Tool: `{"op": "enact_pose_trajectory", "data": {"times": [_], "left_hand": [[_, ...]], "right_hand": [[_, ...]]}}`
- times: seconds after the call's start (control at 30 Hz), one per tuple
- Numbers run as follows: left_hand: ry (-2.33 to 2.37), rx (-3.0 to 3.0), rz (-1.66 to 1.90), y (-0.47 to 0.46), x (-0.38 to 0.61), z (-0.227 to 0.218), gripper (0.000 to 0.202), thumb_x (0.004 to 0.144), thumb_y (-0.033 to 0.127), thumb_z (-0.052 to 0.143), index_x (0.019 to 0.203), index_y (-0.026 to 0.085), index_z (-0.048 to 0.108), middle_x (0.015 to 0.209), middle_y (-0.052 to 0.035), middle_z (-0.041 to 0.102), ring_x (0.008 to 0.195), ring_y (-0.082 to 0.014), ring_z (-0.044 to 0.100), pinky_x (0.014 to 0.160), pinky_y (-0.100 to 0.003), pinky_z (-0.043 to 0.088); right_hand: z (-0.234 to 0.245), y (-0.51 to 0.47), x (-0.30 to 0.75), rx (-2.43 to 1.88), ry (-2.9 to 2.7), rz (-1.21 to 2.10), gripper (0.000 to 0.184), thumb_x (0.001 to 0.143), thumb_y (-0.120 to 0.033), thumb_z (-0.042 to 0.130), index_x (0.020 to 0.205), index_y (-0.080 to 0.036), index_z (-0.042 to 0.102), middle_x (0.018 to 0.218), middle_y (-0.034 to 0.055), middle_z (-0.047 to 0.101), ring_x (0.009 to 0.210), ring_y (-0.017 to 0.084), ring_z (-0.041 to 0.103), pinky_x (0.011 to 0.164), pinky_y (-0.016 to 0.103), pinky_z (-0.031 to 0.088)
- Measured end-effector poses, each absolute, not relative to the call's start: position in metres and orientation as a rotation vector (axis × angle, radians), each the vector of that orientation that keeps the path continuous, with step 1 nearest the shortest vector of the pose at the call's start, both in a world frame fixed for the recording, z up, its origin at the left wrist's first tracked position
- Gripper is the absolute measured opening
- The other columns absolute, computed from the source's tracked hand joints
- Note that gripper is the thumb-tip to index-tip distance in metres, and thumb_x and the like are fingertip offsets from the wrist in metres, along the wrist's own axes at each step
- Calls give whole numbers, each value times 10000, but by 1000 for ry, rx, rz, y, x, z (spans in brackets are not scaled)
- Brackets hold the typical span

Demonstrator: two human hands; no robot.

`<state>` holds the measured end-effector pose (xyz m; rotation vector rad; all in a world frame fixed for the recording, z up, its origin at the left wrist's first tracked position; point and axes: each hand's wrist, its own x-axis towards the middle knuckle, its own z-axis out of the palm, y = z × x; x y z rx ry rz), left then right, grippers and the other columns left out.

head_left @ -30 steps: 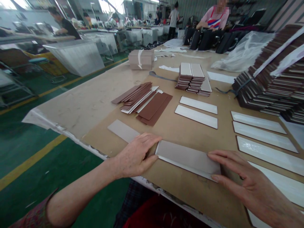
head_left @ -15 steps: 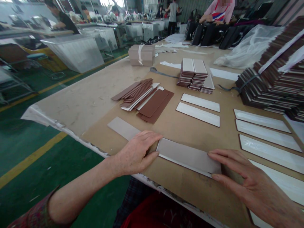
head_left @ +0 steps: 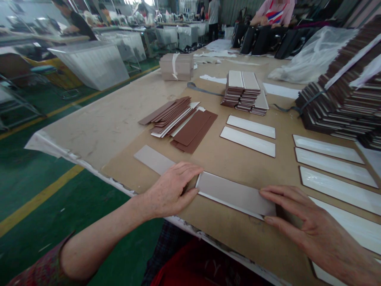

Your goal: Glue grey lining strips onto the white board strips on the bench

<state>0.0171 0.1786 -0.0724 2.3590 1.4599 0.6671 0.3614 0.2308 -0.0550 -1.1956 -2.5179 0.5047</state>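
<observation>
A grey-beige strip (head_left: 230, 192) lies on the table in front of me, with white showing along its near and left edges. My left hand (head_left: 175, 186) pinches its left end between thumb and fingers. At the other end, the fingertips and thumb of my right hand (head_left: 300, 220) grip the strip's corners. A second grey-beige strip (head_left: 151, 158) extends out from behind my left hand, its right end hidden. Beyond the hands is a loose pile of brown strips (head_left: 193, 129). Two white-faced strips (head_left: 248, 141) lie to the right of that pile.
Several glossy white strips (head_left: 336, 172) lie in a row at right, partly behind my right hand. Farther back are stacked panels (head_left: 242, 91), a tied grey bundle (head_left: 177, 66) and a tall brown stack (head_left: 342, 99). The table edge (head_left: 119, 186) runs close by. A person (head_left: 274, 16) stands at the far end.
Both hands keep their places at the strip's ends. A little more of the white edge shows at the strip's left end. The view has shifted very slightly.
</observation>
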Motion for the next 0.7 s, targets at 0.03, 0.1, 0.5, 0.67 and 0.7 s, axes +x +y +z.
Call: {"op": "enact_pose_trajectory", "data": {"times": [0.03, 0.1, 0.5, 0.67, 0.7], "left_hand": [[1463, 2362, 665, 179, 17, -73, 462, 905, 214, 582, 1351, 153, 476, 1325, -122, 596, 1250, -241, 521, 1118, -471, 415], [1467, 2365, 658, 178, 17, -73, 451, 910, 217, 575, 1347, 152, 482, 1327, -124, 595, 1251, -247, 518, 1119, -476, 411], [1443, 2411, 583, 179, 18, -74, 341, 925, 202, 523, 1258, 173, 590, 1322, -100, 563, 1222, -244, 505, 1084, -457, 407], [1446, 2423, 586, 179, 20, -75, 322, 934, 211, 519, 1248, 178, 584, 1315, -106, 563, 1208, -251, 509, 1062, -465, 421], [1447, 2426, 587, 179, 20, -75, 320, 935, 212, 520, 1247, 179, 583, 1314, -106, 562, 1208, -251, 509, 1062, -468, 420]], "right_hand": [[-56, 231, 362, -1191, -2520, 500, 328, 897, -457, 610, 1184, -325, 697, 1249, 48, 650, 1114, 275, 628, 942, 451, 577], [-57, 231, 363, -1179, -2526, 487, 337, 895, -451, 615, 1197, -323, 691, 1255, 45, 650, 1123, 276, 626, 953, 452, 571], [-53, 230, 360, -1146, -2586, 512, 333, 889, -302, 600, 1208, -242, 673, 1239, 80, 646, 1143, 268, 594, 986, 495, 533], [-56, 229, 362, -1130, -2592, 514, 348, 882, -276, 616, 1226, -250, 659, 1247, 79, 645, 1142, 270, 590, 984, 498, 529], [-57, 229, 362, -1125, -2596, 522, 347, 883, -275, 618, 1227, -248, 658, 1247, 79, 645, 1140, 269, 589, 983, 495, 530]]}}
